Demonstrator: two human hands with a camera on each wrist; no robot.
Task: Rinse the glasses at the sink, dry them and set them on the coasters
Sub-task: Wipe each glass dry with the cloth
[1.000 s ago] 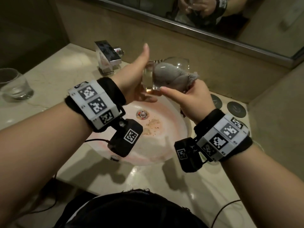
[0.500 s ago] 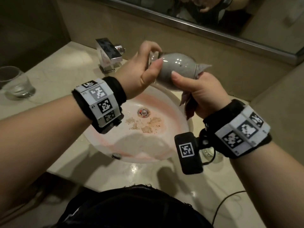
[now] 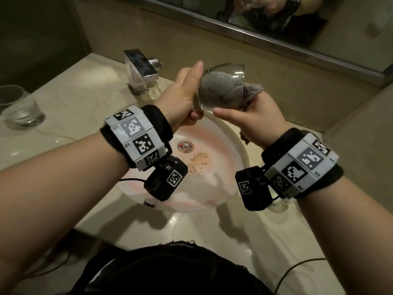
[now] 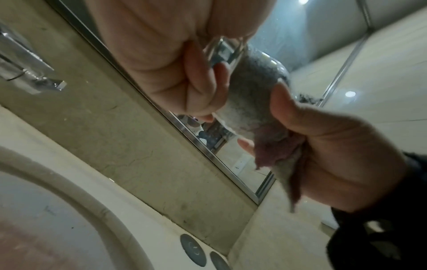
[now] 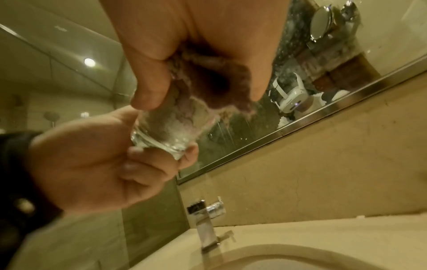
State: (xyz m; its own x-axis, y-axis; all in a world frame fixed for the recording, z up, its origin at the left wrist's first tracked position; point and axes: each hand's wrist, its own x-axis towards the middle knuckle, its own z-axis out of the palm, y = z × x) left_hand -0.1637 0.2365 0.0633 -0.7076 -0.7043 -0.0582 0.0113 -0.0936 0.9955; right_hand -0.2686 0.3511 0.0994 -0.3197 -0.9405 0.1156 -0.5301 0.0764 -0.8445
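Left hand [image 3: 182, 96] grips one glass [image 3: 221, 86]; right hand [image 3: 253, 116] grips one cloth [image 3: 252, 90] stuffed inside; a second glass [image 3: 20, 107] stands on the table [image 3: 70, 99].

Both hands, the left hand [image 3: 182, 96] and the right hand [image 3: 253, 116], meet above the sink [image 3: 223, 188]. The faucet [image 3: 141, 70] stands behind the left hand; a second glass [image 3: 20, 107] sits on the surface [image 3: 70, 99] far to its left.
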